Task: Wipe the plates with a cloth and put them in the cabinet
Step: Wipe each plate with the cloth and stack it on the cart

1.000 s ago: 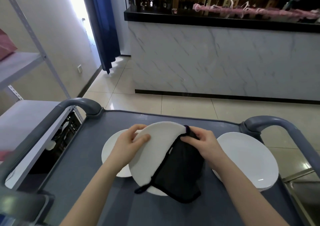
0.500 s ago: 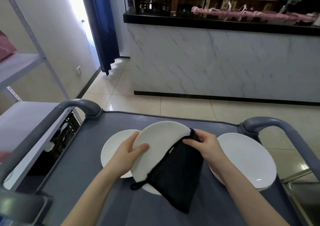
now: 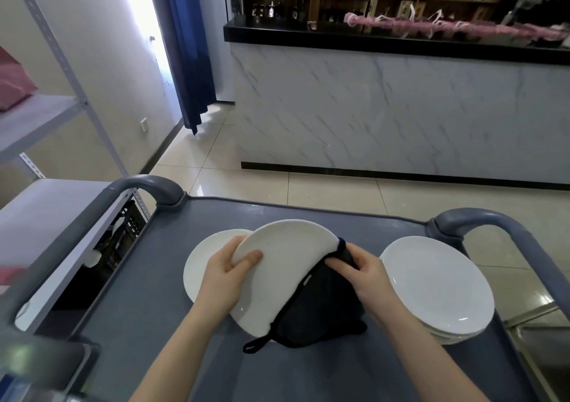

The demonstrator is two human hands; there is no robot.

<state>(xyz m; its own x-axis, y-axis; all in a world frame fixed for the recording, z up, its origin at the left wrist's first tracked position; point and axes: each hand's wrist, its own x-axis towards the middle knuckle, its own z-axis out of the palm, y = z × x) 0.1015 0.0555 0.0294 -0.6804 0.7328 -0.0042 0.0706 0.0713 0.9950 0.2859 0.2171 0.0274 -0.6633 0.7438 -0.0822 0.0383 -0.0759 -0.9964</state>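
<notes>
On the grey plastic cart (image 3: 148, 340), a round white plate (image 3: 200, 265) lies flat at left; above it my left hand (image 3: 225, 278) grips the rim of a tilted white plate (image 3: 283, 265), thumb on its face. My right hand (image 3: 367, 273) pinches a black cloth (image 3: 320, 309) over its right edge, just beside a white plate stack (image 3: 438, 284).

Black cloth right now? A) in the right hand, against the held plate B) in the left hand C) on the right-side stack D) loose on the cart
A: the right hand grips the black cloth over the edge of the tilted plate, which the left hand holds.
</notes>
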